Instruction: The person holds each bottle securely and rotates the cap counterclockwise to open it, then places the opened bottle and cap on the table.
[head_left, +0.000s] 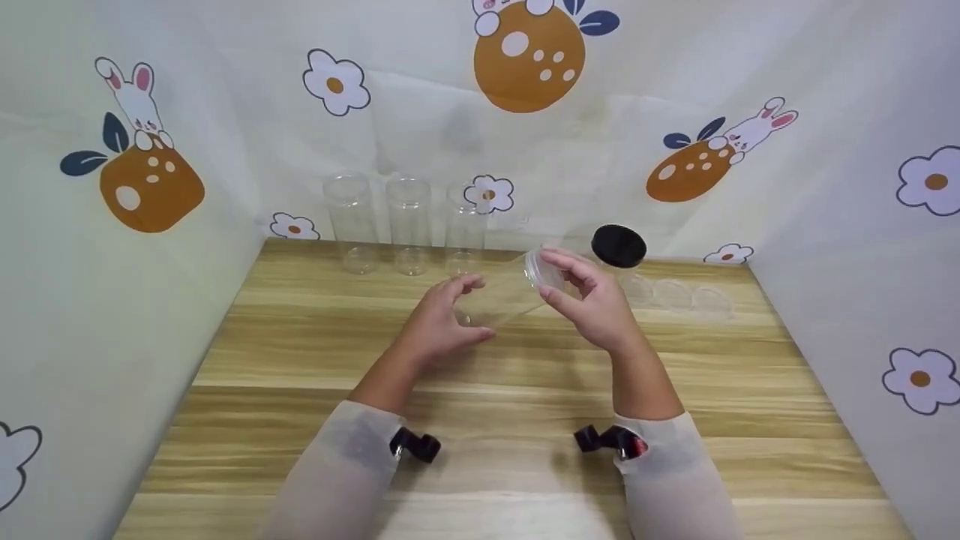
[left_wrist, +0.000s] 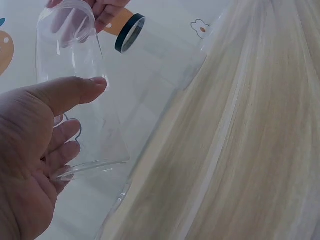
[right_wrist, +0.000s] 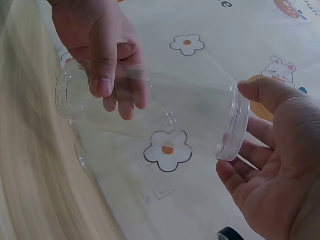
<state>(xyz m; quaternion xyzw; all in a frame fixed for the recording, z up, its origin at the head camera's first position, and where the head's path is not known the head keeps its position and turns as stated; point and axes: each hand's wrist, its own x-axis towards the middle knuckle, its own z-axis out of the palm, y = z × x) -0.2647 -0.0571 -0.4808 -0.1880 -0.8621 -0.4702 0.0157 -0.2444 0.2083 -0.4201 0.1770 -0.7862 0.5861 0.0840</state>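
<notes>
Slanting over the tabletop (head_left: 510,382), the clear jar (head_left: 502,296) runs lengthwise from the left hand (head_left: 441,319), curled round its body near one end, to the right hand (head_left: 596,306) gripping the other, so honestly neither one's nearer.

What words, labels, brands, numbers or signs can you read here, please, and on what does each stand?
"e": printed on the patterned backdrop, right wrist view.
Top-right backdrop marks there: too blurred to read.
Faint marks below the printed flower there: unreadable.
Held clear jar, black lid: no readable text.
</notes>
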